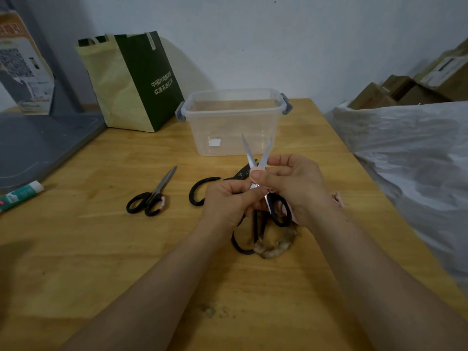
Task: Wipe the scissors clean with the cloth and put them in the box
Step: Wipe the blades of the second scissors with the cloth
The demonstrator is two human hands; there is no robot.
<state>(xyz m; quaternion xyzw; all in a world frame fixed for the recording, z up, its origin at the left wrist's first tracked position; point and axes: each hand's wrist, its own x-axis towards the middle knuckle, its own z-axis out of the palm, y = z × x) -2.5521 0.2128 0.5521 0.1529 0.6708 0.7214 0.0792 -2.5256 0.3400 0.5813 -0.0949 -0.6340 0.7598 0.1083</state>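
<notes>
Ok, status: the held scissors (pixel 263 158) are up off the table (pixel 101 249), over its middle and just in front of the box (pixel 228 127). Blades are spread in a V with the tips pointing up and away toward the box, and one black handle loop hangs below the right hand (pixel 293 188).

The left hand (pixel 228 201) has its fingers curled round the scissors just below the pivot. The exact contact is hidden behind the knuckles. The right hand pinches the pink cloth (pixel 256 171) between thumb and forefinger at the base of the blades, close to where they cross. A bit more pink sticks out by the right wrist.

The box is clear plastic with grey latches and no lid on. It stands toward the far edge of the table.

Other items on the table:
- small scissors (pixel 152 196), black handles, closed, lying flat left of the hands and well apart from them
- big scissors (pixel 200 191), black, partly hidden behind the hands
- a black loop and a brownish wad (pixel 276 245) under the wrists; can't tell what the loop belongs to
- glue stick (pixel 20 195) at the left edge
- green and cream bag (pixel 131 82) standing left of the box
</notes>
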